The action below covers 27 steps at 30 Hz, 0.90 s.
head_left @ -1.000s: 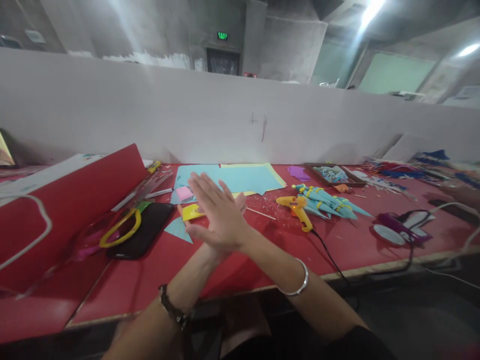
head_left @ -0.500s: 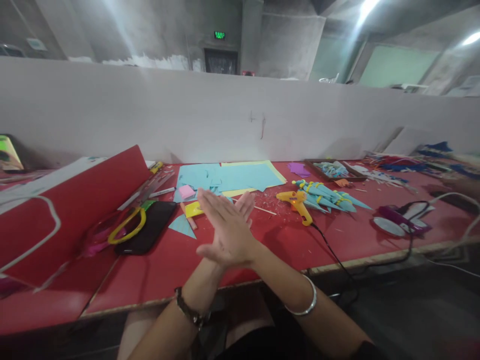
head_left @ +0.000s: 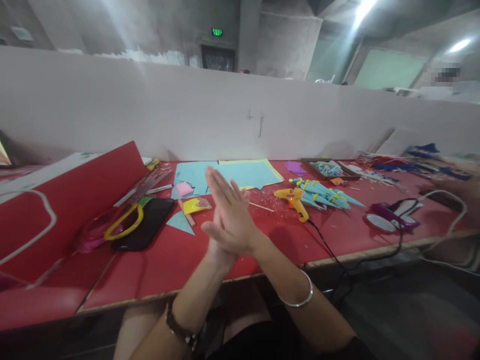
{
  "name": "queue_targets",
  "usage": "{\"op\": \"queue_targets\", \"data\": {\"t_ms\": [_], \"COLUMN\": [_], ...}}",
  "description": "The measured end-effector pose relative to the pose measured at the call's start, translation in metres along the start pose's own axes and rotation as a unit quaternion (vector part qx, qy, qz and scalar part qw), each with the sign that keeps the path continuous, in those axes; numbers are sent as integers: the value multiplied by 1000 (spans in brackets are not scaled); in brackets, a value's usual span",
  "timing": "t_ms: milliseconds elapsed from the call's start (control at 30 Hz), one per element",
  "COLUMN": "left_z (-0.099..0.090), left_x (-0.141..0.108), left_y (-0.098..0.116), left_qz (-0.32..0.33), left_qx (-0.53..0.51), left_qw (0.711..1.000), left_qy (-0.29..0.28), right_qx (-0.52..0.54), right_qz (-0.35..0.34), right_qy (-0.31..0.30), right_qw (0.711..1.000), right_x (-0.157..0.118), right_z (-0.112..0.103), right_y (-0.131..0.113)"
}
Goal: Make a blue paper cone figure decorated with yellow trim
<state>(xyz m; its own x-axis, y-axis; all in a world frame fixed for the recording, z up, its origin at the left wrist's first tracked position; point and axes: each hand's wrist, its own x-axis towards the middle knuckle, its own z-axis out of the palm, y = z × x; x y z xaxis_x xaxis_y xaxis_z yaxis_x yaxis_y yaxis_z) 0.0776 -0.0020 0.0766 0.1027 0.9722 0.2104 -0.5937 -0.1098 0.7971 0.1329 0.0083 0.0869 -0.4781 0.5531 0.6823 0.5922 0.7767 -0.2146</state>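
Observation:
My right hand (head_left: 235, 225) lies palm to palm against my left hand (head_left: 217, 253) above the table's front part. The fingers of both are stretched out and point away from me. Most of the left hand is hidden behind the right one, and whether anything lies between the palms cannot be seen. Just beyond them are a yellow packet (head_left: 195, 205), a blue paper triangle (head_left: 180, 223) and a thin stick (head_left: 261, 206). A yellow hot glue gun (head_left: 296, 201) rests to the right, beside blue paper cones (head_left: 318, 192) with yellow trim.
Blue paper sheets (head_left: 247, 173) lie at the back of the red table. On the left are a black phone (head_left: 144, 225), yellow-handled scissors (head_left: 125, 222) and a red board (head_left: 93, 200). A tray (head_left: 350, 172) and a purple device (head_left: 393, 217) with cables are on the right.
The hands have turned against each other, from crossed at an angle to nearly lined up, with fingers pointing more upward. The view has shifted slightly; the table things are unmoved.

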Motion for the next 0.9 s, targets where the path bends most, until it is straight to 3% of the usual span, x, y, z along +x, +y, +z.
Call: {"op": "queue_targets", "data": {"t_ms": [133,267,400,500,633,733,800,900], "left_z": [-2,-13,-15,-12,-16,-27,-34,-35], "left_x": [-9,0,7,-2,-14,-6,3,9], "left_y": [15,35,14,3,25,35,25,2], "left_qz": [-101,-10,51,64,-11,19,36,-61], "left_qx": [-116,-126,-89,-91,-96,-90,-74,-37], "left_qw": [988,992,995,994,995,996,996,997], "left_qy": [8,5,-16,-6,-22,11,22,8], "right_qx": [-47,-48,-64,-79,-81,-79,-84,-98], "right_qz": [26,-38,-60,-41,-7,-33,-80,-80], "right_qy": [3,-33,-52,-30,-41,-68,-87,-79], "right_qw": [999,998,995,996,996,994,989,989], "right_x": [1,-15,-11,0,-6,-19,-19,-7], "right_z": [4,9,5,-1,1,5,4,1], "right_y": [11,-14,-34,-23,-6,-18,-31,-34]}}
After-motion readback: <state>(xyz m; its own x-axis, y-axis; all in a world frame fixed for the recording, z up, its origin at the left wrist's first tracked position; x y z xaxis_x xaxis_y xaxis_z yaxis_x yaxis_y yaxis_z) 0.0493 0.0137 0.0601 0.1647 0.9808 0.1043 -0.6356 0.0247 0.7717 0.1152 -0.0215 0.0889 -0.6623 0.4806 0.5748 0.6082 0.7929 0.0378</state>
